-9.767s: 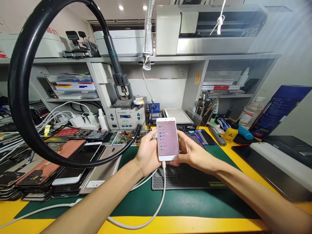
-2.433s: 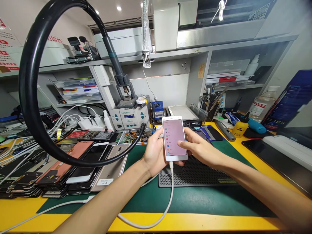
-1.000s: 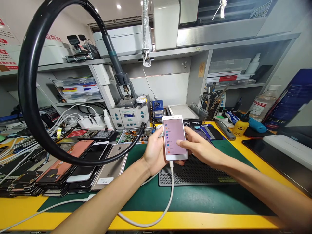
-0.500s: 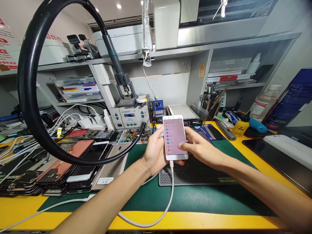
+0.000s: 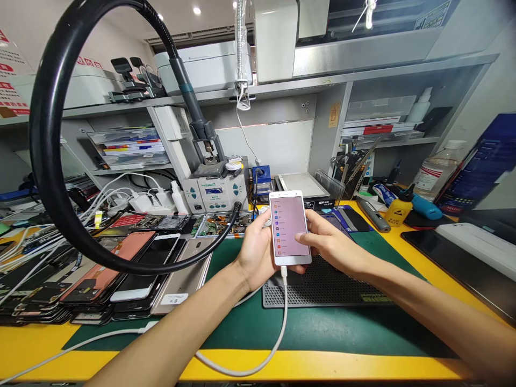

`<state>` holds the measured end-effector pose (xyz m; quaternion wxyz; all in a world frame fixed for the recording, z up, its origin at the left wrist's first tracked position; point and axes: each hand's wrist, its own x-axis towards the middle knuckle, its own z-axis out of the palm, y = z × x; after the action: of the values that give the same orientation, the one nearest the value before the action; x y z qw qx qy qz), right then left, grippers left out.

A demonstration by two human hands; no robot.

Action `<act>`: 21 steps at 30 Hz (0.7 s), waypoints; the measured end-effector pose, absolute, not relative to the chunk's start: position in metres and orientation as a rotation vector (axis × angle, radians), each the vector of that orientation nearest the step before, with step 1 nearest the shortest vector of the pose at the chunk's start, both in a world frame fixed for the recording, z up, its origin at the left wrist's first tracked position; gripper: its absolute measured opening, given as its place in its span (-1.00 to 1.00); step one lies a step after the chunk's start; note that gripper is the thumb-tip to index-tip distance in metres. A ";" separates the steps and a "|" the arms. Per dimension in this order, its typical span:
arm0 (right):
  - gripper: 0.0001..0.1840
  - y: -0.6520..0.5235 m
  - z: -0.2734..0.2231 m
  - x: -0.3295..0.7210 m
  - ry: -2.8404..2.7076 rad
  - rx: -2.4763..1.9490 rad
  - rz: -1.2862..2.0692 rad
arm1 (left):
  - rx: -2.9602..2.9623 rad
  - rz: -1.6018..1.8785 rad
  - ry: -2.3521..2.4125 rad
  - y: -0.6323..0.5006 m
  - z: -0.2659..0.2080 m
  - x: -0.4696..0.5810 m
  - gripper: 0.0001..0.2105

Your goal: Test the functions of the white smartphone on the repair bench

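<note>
Cradling the phone [image 5: 289, 223] at the centre of the frame, the left grip [image 5: 258, 247] is wrapped round its left edge and lower back. The right grip [image 5: 338, 244] pinches the right side, thumb over the lower screen; whether its tip presses the glass I cannot tell. Compared with half a second ago, the list's rows and the thumb sit slightly higher, while the phone has barely shifted. I judge this to be a small scroll, the list being looked over with no row picked.

Across the desk [image 5: 342, 363], lower left, lie stacked panels [image 5: 44, 301], then a pile of phones [image 5: 151, 252] under a looping black hose [image 5: 44, 134]. Circuit boards [image 5: 213, 223] lie before the station [image 5: 213, 191] left of centre. Below the phone, its plugged-in cable [image 5: 285, 295] curves over a green mat [image 5: 322, 330]; a grey pad [image 5: 322, 295] lies just right. A yellow bottle [image 5: 399, 208] stands at right.

Around the room, a red-marked notice [image 5: 14, 80] hangs upper left, a shelf [image 5: 294, 88] spans the upper frame, and a white machine [image 5: 278, 43] sits on it, top centre.
</note>
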<state>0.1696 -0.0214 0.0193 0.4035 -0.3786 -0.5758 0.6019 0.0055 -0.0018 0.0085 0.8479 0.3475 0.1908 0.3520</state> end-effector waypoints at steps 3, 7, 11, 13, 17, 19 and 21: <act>-0.60 -0.023 0.021 0.168 -1.436 -0.957 1.529 | 0.729 0.742 0.406 -0.002 0.008 0.005 -0.42; -0.57 -0.023 0.021 0.168 -1.445 -0.959 1.524 | 0.731 0.742 0.418 -0.002 0.008 0.006 -0.42; -0.55 -0.022 0.019 0.171 -1.482 -0.959 1.511 | 0.726 0.749 0.411 -0.003 0.009 0.006 -0.44; -0.51 -0.021 0.018 0.172 -1.531 -0.954 1.492 | 0.730 0.749 0.408 -0.003 0.010 0.006 -0.44; -0.41 -0.021 0.015 0.176 -1.583 -0.953 1.462 | 0.741 0.748 0.413 -0.003 0.009 0.006 -0.43; -0.37 -0.021 0.014 0.177 -1.598 -0.942 1.467 | 0.742 0.745 0.417 -0.003 0.009 0.006 -0.43; -0.32 -0.020 0.012 0.179 -1.642 -0.930 1.466 | 0.742 0.743 0.423 -0.003 0.009 0.005 -0.43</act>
<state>0.1791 -0.0196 0.0124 0.3671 -0.3619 -0.6393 0.5706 0.0054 -0.0030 0.0093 0.8439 0.3517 0.2005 0.3521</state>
